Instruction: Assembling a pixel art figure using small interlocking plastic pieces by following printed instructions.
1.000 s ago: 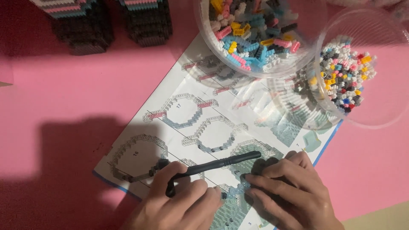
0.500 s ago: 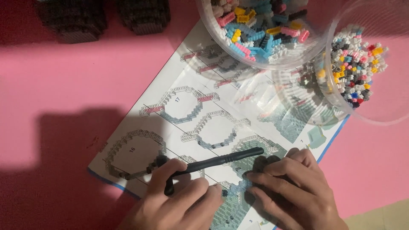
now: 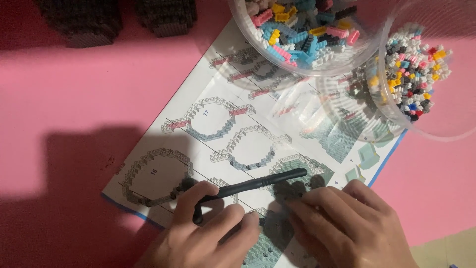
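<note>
Pressing a small dark block assembly onto the instruction sheet, with a black tool held across it.

The black rod-shaped tool is held closed in the left hand, its long axis running from lower left up to the right, the free tip lying past the right hand's fingertips. The dark block assembly is pinched under the right hand, just right of the left hand and nearer the right. Both rest on the printed instruction sheet, spread over the pink table. Two clear tubs of coloured bricks stand well beyond.
</note>
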